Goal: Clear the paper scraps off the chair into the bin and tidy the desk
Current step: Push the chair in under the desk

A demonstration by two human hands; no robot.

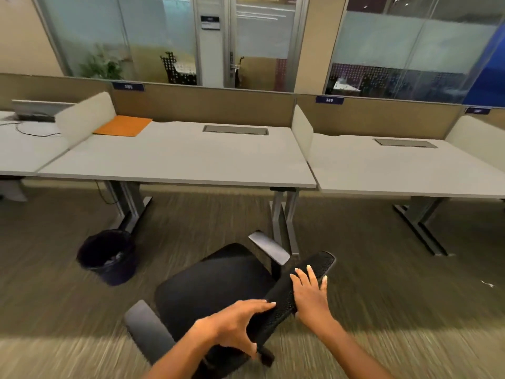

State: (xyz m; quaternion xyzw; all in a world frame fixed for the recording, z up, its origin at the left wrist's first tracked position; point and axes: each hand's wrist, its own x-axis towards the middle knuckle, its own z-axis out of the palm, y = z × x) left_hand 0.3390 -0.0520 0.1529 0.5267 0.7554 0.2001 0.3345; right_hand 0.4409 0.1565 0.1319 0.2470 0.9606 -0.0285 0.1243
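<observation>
Below, both hands lay on the top edge of the black chair (216, 280), whose mesh back (295, 291) slanted across the lower middle of the view. The left hand (235, 328) reached in from the bottom, fingers (259, 306) draped over the mesh and thumb curled beneath, gripping it. The right hand (310, 295) rested flat farther along the back, fingers (300, 277) straight and slightly spread. The seat showed no scraps. The dark bin (108, 257) stood on the carpet to the left, near a worktop (175, 162) leg, with pale scraps inside. An orange folder (123, 126) lay at the worktop's far left corner.
</observation>
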